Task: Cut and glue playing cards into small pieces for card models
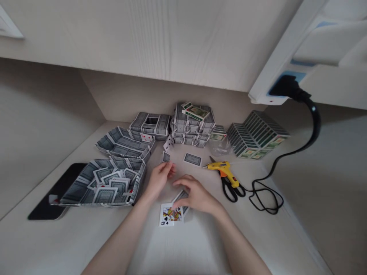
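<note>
My left hand (162, 177) is closed, its fingers curled together just short of a small playing card (166, 156). Whether that card or anything else is in its fingers is hidden. To the right, my right hand (197, 193) is open, thumb and fingers curved apart above the table. Beneath its thumb lie a queen of spades (169, 215), face up, and a face-down playing card (181, 196). Another face-down playing card (192, 159) lies flat beyond both hands. A spotted playing card (168, 144) leans against the card-built boxes behind.
On the left, a tray made of cards (137, 196) holds loose cards, beside a second tray (123, 143) and a black phone-like slab (43, 210). Card-built boxes (186, 124) stand behind. At right are a yellow glue gun (222, 168), black-handled scissors (229, 193), a cable (269, 179) and stacked card packs (258, 133).
</note>
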Demonstrator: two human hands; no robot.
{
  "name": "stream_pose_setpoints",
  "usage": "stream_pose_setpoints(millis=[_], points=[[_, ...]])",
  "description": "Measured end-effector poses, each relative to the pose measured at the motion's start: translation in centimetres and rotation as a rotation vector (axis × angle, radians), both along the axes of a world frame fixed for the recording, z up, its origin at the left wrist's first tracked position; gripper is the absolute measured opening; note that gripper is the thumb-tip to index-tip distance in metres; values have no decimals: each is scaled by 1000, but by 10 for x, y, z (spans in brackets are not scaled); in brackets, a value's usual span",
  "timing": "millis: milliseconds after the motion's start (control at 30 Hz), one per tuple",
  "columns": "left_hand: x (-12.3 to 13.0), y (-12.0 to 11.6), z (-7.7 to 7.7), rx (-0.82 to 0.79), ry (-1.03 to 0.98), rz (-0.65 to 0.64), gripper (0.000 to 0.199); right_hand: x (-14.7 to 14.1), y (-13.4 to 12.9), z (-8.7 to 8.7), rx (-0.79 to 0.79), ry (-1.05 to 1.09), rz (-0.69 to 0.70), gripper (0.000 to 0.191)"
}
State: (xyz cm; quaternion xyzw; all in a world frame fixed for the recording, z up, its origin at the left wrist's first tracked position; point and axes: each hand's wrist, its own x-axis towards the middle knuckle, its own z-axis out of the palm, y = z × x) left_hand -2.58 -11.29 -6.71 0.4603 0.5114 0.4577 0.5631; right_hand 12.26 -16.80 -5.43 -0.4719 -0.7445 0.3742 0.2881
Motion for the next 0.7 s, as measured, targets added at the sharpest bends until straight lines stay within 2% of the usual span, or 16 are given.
stream_pose_setpoints(millis=[100,200,267,333,400,467,500,567,700], points=[[0,-1,0,19,19,-22,49,-12,-5,-7,69,-124,65,50],[-1,-1,1,43,48,-31,49,-7,0,-8,112,-163,-22,36],[-2,0,1,55,74,-18,50,11,7,-4,147,-193,-223,26],[-3,0,2,63,98,-11,50,39,12,1,181,-318,-514,19],[-4,1,2,76,113,-17,50,70,13,3,187,-477,-741,24],[-4,2,2,90,121,-25,48,97,11,2,102,-664,-871,34],[-4,2,3,95,124,-26,47,108,8,1,35,-737,-892,35],[-3,1,2,106,136,-29,44,124,4,-3,-48,-823,-838,33],[2,-3,-2,169,190,-88,36,139,0,-8,-55,-868,-721,24]])
